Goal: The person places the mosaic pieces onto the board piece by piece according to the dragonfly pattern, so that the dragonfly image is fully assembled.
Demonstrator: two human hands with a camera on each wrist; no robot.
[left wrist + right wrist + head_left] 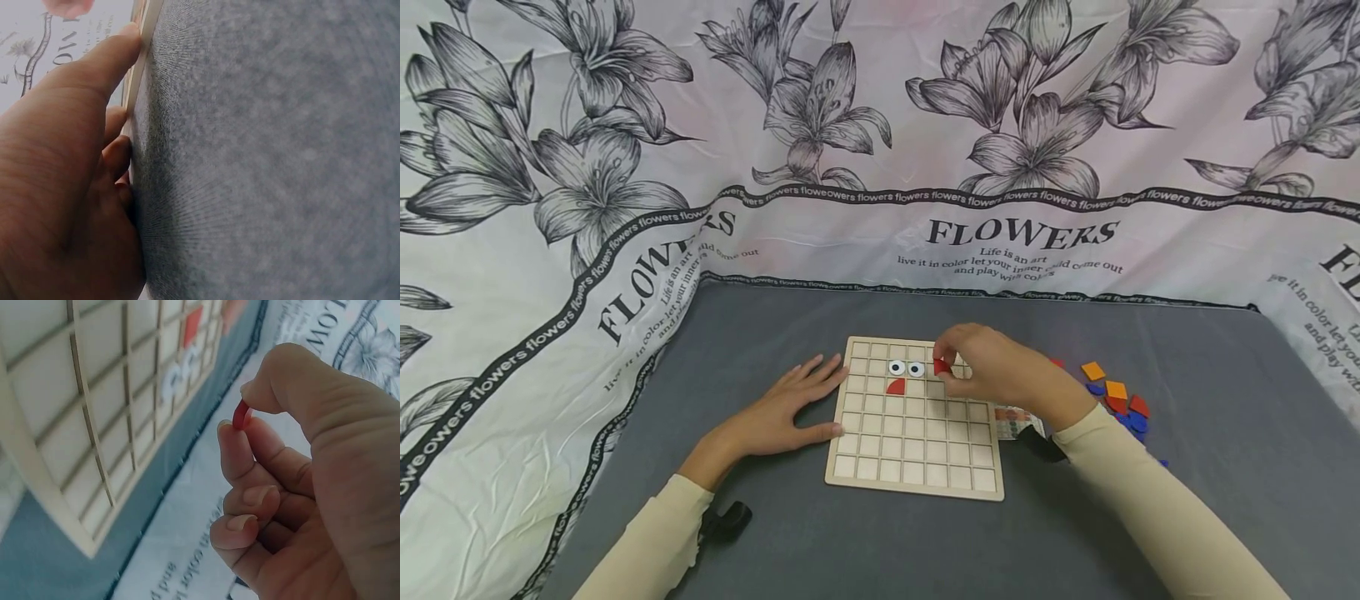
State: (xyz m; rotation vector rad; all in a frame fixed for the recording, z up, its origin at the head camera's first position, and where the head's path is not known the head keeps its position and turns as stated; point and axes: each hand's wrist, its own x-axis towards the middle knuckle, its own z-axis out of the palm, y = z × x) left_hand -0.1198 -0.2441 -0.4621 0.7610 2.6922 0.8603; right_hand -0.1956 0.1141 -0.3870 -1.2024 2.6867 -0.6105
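Observation:
A wooden grid board (914, 490) lies flat on the grey cloth. In its upper cells sit two round eye pieces (906, 368), white with dark pupils, and a red quarter-round tile (896, 387) below the left one. My right hand (988, 367) is over the board's upper right, pinching a small red tile (240, 416) between thumb and index finger; its other fingers curl in toward the palm. My left hand (786, 408) rests on the cloth with fingers spread, its thumb and fingertips at the board's left edge.
Right of the board lie several loose orange tiles (1116, 390), with red and blue ones (1137, 422) around them. A printed card (1011, 422) shows partly from under the right forearm. The flower-print cloth (1022, 242) rises behind the grey surface.

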